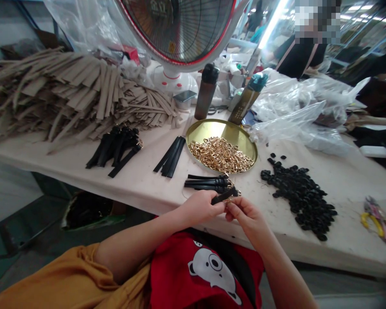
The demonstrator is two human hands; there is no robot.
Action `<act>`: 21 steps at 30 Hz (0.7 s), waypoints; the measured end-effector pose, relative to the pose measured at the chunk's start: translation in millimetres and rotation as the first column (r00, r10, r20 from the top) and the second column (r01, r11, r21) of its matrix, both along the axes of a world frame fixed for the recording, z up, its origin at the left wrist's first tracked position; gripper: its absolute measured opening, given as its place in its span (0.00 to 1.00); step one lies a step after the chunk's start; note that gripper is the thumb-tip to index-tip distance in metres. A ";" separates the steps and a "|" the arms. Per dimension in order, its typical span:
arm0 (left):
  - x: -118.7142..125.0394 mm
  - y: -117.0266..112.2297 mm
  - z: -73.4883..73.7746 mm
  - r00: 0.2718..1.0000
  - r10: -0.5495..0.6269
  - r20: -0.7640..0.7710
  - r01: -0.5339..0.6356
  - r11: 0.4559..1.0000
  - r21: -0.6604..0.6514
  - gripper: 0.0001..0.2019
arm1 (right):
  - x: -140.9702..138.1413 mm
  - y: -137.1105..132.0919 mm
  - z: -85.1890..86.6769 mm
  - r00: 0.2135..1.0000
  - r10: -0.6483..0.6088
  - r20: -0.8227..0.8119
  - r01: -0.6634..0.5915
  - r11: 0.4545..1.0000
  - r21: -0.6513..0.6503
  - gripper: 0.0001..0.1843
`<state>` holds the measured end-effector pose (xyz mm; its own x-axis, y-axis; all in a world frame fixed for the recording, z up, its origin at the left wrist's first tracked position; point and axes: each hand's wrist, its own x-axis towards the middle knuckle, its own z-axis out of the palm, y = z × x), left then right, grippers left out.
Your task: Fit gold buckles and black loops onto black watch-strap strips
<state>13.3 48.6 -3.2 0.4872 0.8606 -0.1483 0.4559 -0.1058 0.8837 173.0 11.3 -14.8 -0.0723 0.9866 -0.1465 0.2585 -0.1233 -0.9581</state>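
Close to the table's front edge, my left hand grips a black strap between thumb and fingers. My right hand pinches at the strap's end, where a bit of gold metal shows; my fingertips hide most of it. Just beyond both hands lies a bundle of black straps with gold buckles at their right ends. A round gold tray behind it holds a heap of small gold buckles. Loose plain black straps rest left of the tray, and black loops are piled at right.
More buckled black straps lie at left, before a large stack of beige strips. A fan, a dark bottle and a second bottle stand behind. Yellow-handled pliers lie far right. Another person is in the background.
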 end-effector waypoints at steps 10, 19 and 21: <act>6.5 -2.9 -7.7 0.876 0.191 0.442 0.106 0.818 -0.565 0.12 | -5.6 -7.5 -19.3 0.854 -0.184 0.486 -0.093 0.867 0.490 0.15; -0.6 6.8 -22.7 0.945 0.151 0.289 -0.032 0.925 -0.378 0.15 | -2.2 -1.9 -26.0 0.944 -0.198 -0.263 0.126 0.956 -0.265 0.21; 1.0 7.9 -26.0 0.971 0.116 0.208 -0.056 0.961 -0.272 0.14 | -5.5 -2.3 -23.8 0.922 -0.224 -0.317 0.121 0.942 -0.314 0.22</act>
<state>14.3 56.4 -29.2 0.4593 0.8456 -0.2720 0.2438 0.1745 0.9540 167.5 9.0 -38.6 -0.0013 0.9084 -0.4180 -0.1303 -0.4146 -0.9006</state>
